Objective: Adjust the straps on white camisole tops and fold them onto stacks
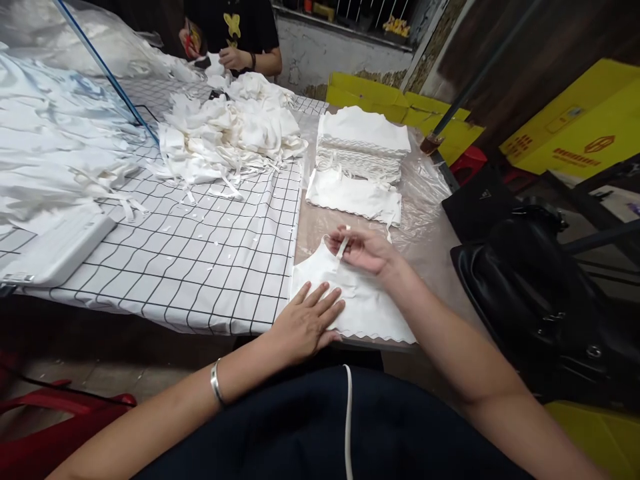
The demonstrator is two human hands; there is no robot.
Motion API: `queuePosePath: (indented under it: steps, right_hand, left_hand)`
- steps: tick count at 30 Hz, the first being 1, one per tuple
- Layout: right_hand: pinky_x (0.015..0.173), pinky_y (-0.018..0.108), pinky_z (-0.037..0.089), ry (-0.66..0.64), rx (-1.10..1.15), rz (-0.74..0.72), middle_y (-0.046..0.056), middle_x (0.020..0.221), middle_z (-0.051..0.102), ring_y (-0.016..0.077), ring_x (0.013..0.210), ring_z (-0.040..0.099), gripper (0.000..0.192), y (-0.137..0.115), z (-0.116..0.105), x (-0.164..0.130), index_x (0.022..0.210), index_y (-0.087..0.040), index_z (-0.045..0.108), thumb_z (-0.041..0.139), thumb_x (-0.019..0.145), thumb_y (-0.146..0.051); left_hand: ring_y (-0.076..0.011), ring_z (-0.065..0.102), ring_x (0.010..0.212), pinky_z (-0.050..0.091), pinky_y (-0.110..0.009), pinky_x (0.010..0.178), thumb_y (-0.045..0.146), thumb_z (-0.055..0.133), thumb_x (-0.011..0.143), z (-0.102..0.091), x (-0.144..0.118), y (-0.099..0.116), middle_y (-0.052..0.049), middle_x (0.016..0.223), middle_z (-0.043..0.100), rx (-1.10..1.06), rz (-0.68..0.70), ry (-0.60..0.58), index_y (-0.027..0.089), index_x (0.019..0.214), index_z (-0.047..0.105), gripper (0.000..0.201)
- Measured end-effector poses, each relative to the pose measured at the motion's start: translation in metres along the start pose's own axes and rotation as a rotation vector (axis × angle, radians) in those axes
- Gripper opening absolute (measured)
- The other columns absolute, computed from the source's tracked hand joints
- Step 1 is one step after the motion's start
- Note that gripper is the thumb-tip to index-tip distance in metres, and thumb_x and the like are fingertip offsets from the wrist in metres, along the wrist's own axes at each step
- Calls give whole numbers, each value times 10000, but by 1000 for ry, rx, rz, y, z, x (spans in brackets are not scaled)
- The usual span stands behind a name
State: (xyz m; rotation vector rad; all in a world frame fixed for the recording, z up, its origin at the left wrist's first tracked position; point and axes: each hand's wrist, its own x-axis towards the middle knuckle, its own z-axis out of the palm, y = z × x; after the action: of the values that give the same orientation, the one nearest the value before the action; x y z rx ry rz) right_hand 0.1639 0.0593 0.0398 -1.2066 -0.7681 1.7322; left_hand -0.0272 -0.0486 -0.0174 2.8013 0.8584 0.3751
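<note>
A white camisole with a scalloped hem lies flat at the table's front edge. My left hand rests on its lower left part, palm down with the fingers spread. Over its upper edge, my right hand is curled around a thin white shoulder strap that stands up from the cloth. Just beyond that hand lies a folded white garment, one strap hanging towards me. Behind it rises a stack of folded white garments with wavy edges.
Loose white garments are heaped on the checked cloth, with another pile at left beside a white flat box. Across the table, a co-worker holds red-handled scissors. A black bag sits at right.
</note>
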Motion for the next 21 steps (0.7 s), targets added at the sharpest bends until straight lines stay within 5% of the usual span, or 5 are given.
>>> queuePosePath:
  steps: [6,14,18,21]
  right_hand:
    - [719,300,565,63,-154,148,91,792,697,156,732,663,73,-45,17,74,771,-136,618,608,827,-92]
    - [557,275,490,153,-541,169,26,525,572,144,540,555,255,-21,12,106,594,-159,580,806,644,-52]
    - [627,292,452,329,-915,-215,12,528,542,202,666,582,324,-35,-3,87,546,-191,544,862,594,-150]
    - [737,328,473,455,-1108,-580,49,710,650,237,809,612,191,-32,-27,27,722,-195,637,714,807,-349]
  left_hand:
    - [-306,233,1458,117,-545,1181,662,271,938,7,-12,0,-58,1551,346,22,5,-61,246,1489,362,696]
    - [-406,162,1457,111,-695,1110,752,349,853,14,-12,0,-59,1575,297,91,-9,-54,357,1514,274,773]
    - [-421,143,1457,101,-699,1105,745,396,844,15,-16,1,-87,1588,257,89,-16,-94,353,1535,196,819]
    - [-411,203,1444,138,-656,1115,755,388,843,1,-17,0,-96,1564,319,27,-25,-120,327,1521,274,810]
